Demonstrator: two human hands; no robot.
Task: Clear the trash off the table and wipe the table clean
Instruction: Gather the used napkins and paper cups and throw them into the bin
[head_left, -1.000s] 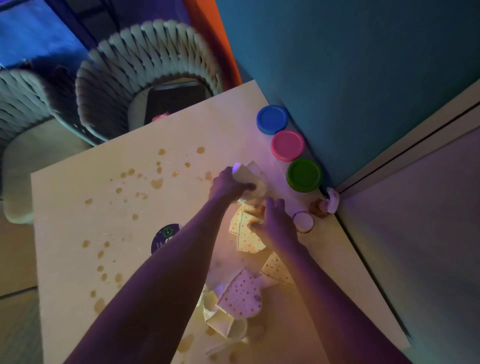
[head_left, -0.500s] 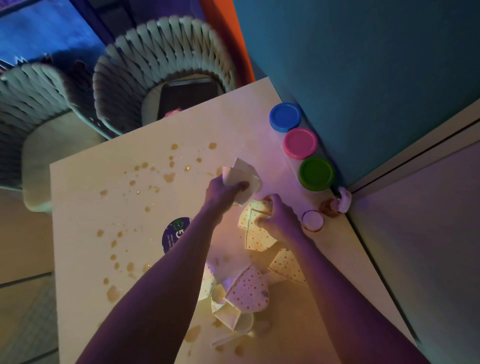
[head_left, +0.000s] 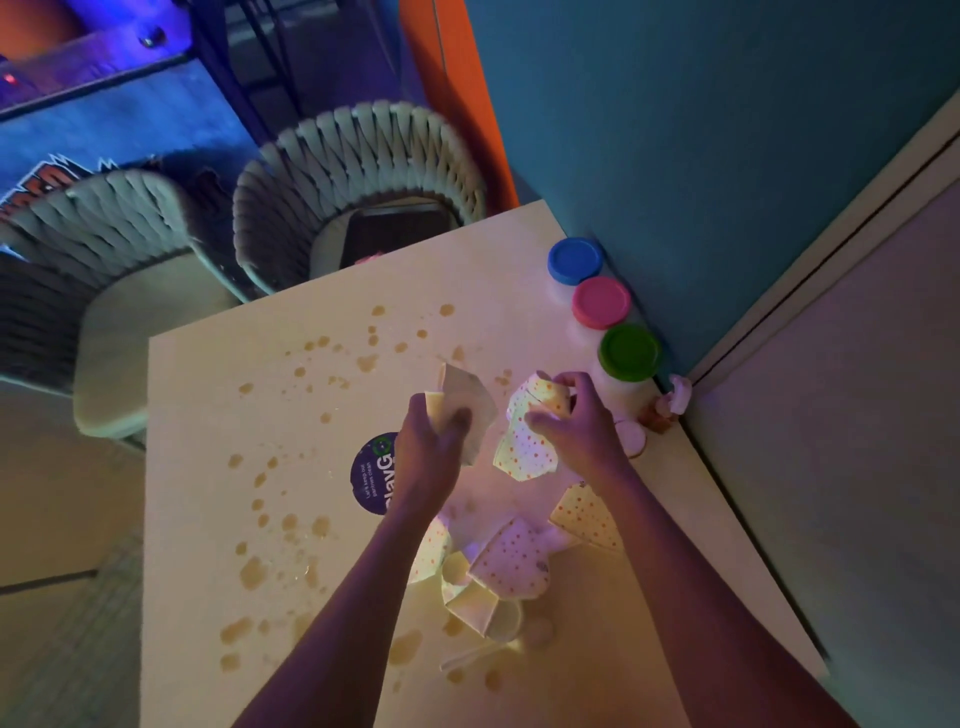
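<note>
A pale square table (head_left: 218, 467) is spattered with brown liquid drops (head_left: 254, 571). My left hand (head_left: 434, 447) grips a crushed plain paper cup (head_left: 470, 410) above the table's middle. Just to its right, my right hand (head_left: 576, 421) holds a crumpled polka-dot paper cup (head_left: 524, 447), lifted off the surface. More polka-dot paper scraps lie nearer me: a heap of torn pieces (head_left: 509, 564) between my forearms and one piece (head_left: 584, 514) partly under my right arm. A round dark sticker (head_left: 376, 473) is partly covered by my left wrist.
Three tubs with blue (head_left: 574, 260), pink (head_left: 601, 302) and green (head_left: 629, 352) lids line the teal wall. A small round lid (head_left: 632, 436) and a small figure (head_left: 670, 402) sit in the corner. Two woven chairs (head_left: 358, 171) stand beyond the table's far edge.
My right hand has picked up the polka-dot cup from the table and raised it. My left hand has kept hold of the plain crushed cup. The camera has tilted slightly.
</note>
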